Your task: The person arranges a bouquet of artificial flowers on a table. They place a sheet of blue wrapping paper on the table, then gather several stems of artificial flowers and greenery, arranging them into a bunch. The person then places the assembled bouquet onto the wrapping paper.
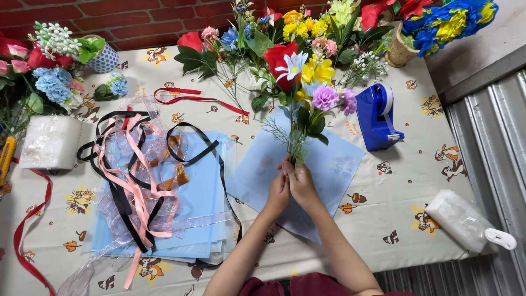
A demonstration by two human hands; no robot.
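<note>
Both my hands close around the stems of a small bouquet (304, 82) of artificial flowers: red, yellow, purple and a white-blue one. My left hand (278, 192) and my right hand (301, 183) press together at the stem base. The bouquet stands over a light blue wrapping sheet (339, 170) lying on the table.
A blue tape dispenser (378, 116) sits right of the bouquet. A stack of blue sheets (203, 203) with tangled pink, black and clear ribbons (134, 175) lies to the left. More flowers (307, 24) line the back, with a basket (402, 52), white rolls (460, 219) and a patterned tablecloth (405, 192).
</note>
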